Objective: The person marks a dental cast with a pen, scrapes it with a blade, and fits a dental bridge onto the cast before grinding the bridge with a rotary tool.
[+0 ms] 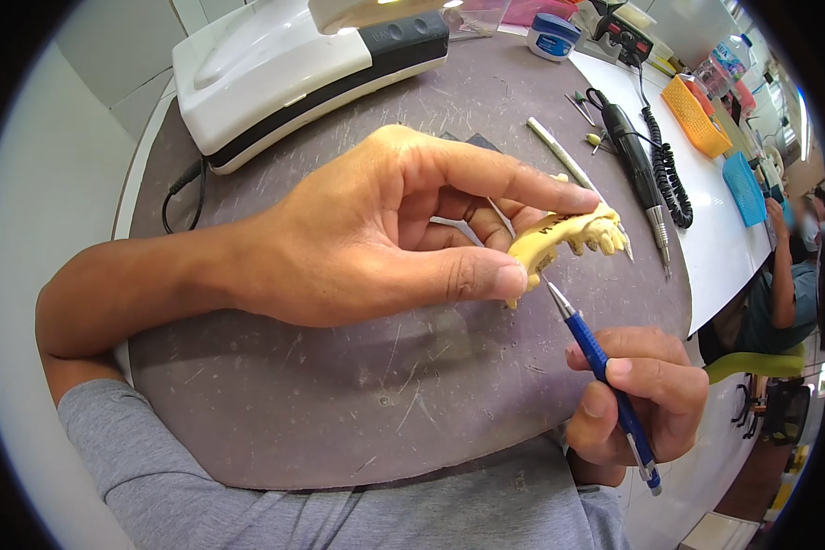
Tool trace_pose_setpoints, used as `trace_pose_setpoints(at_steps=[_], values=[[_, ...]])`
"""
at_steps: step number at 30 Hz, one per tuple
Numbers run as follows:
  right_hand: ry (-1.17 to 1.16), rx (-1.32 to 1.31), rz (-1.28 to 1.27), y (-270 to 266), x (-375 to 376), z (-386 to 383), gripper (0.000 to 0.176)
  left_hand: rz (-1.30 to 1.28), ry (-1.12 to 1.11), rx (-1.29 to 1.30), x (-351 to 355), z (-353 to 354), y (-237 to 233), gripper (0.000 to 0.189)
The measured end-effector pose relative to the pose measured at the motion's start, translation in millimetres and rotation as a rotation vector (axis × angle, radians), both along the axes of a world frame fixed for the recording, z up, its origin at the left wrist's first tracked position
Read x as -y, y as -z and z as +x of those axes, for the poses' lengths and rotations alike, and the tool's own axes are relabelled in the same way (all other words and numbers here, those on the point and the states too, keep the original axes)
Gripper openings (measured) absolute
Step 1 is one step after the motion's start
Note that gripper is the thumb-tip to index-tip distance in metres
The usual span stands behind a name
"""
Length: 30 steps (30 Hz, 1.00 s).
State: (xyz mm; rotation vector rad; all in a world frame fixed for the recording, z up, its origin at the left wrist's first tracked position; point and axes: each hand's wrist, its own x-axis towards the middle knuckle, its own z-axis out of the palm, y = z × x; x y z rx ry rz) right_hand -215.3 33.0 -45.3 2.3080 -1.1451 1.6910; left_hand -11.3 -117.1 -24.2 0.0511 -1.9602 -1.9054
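Though matte, knobbly cast (pixel 573 235); slim pen (pixel 597 354)

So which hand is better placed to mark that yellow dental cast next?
Probably the right hand: it holds the blue pencil, tip close to the yellow dental cast, while the left hand is busy pinching the cast.

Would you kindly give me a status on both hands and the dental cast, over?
Left hand pinches yellow dental cast above the mat. Right hand holds blue pencil, tip by the cast; contact unclear. Nothing in between.
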Motion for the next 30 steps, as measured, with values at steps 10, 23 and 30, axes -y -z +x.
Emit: trace_pose_setpoints(at_steps=[10, 23, 30], values=[[0.041, 0.017, -0.026, -0.7, 1.7, 3.8, 0.029, 0.001, 0.016, -0.009, 1.2, 0.2, -0.7, 0.063], [0.124, 0.051, 0.132, 2.0, -8.0, 5.6, 0.022, -0.379, -0.261, 0.148, -18.8, -0.3, -5.2, 0.078], [0.092, -0.015, 0.132, 0.8, -6.7, 5.3, 0.020, -0.564, -0.278, 0.116, -14.4, 1.3, -2.0, 0.078]])
